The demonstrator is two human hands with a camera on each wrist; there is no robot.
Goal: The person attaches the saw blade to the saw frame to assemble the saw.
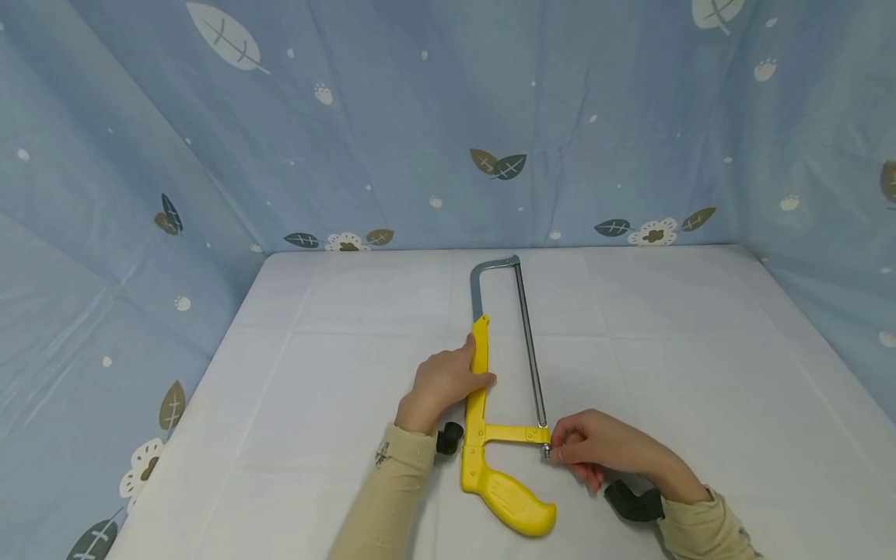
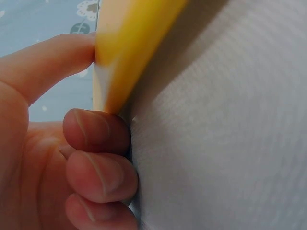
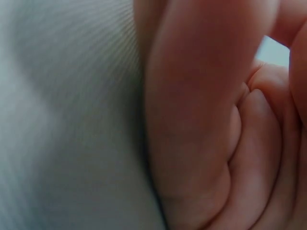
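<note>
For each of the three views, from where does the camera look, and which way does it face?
Head: worn on the head, facing forward and down at the hacksaw on the white table; both forearms, left hand and right hand show.
Left wrist: very close on curled fingers against the yellow frame.
Right wrist: pressed close; only folded fingers and cloth show.
Shared: head and left wrist both show the yellow frame.

1 hacksaw [image 1: 490, 404], 2 hands, 1 table [image 1: 700, 373].
</note>
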